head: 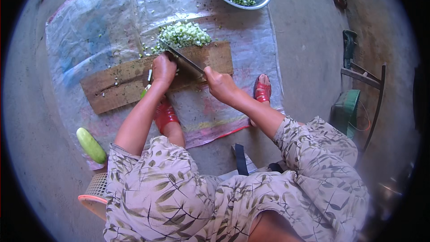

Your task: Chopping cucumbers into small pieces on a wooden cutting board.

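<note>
My right hand [220,84] is closed around the handle of a knife [186,59], whose blade slants up and left over a worn wooden board [124,82]. My left hand [164,69] is bent down on the board beside the blade, its fingers mostly hidden; whether it grips something under them cannot be told. A pale cut strip [149,75] lies by its wrist, and a green-skinned piece [145,91] shows partly behind the forearm. Past the board's far edge, a heap of diced pale green vegetable [184,35] rests on a plastic sheet.
A metal bowl [265,1] of diced vegetable stands at the sheet's far right. A whole pale green gourd or cucumber [90,145] lies at the near left, above a perforated plastic basket [97,188]. My feet in red sandals flank the board's near side. Chair-like frame parts [364,77] stand at right.
</note>
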Demonstrator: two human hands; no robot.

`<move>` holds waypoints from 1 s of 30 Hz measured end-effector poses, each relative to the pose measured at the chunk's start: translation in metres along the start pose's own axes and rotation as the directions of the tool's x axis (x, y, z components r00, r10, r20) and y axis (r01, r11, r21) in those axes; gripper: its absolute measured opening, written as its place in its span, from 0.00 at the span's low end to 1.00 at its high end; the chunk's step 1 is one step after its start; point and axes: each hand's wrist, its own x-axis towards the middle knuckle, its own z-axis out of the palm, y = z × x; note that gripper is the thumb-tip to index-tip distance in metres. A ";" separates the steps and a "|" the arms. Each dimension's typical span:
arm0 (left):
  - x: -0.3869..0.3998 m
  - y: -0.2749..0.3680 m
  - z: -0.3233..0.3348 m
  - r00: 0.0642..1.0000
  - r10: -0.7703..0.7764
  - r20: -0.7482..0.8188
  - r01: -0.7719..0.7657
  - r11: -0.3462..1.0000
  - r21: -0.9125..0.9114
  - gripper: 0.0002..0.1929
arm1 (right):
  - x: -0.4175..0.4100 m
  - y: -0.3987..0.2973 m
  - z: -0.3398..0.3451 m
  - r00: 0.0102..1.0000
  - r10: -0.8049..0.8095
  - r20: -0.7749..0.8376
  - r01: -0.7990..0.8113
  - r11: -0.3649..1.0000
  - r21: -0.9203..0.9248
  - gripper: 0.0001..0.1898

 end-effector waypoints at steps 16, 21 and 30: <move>0.000 -0.010 0.007 0.999 0.053 -0.007 -0.053 0.999 -0.009 0.08 | 0.023 -0.007 0.008 0.982 0.159 0.106 -0.153 0.986 -0.059 0.10; -0.004 0.001 -0.003 0.996 0.084 0.020 -0.083 0.995 -0.051 0.09 | 0.014 0.005 0.003 0.997 0.075 -0.013 -0.075 0.997 0.021 0.11; -0.004 0.003 -0.002 0.999 -0.011 0.042 0.011 1.000 -0.010 0.10 | 0.007 -0.011 -0.013 0.990 0.063 0.123 -0.062 0.998 -0.009 0.12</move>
